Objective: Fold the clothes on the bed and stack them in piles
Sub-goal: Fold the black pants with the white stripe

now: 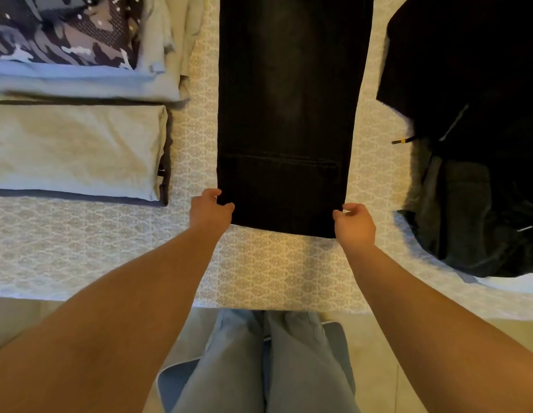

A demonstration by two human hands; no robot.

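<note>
A pair of black jeans (289,99) lies flat and lengthwise down the middle of the bed (259,263), legs folded together, hem end nearest me. My left hand (210,210) pinches the near left corner of the hem. My right hand (354,223) pinches the near right corner. Folded clothes lie at the left: a beige folded garment (74,150) on a dark one, and behind it a pile with a camouflage-print piece (65,28) on top. A heap of unfolded black clothes (473,144) sits at the right.
The patterned bedsheet shows bare between the jeans and the piles. The bed's front edge runs across below my hands. My legs in light blue jeans (268,362) stand on a blue-grey mat (175,383) on the floor.
</note>
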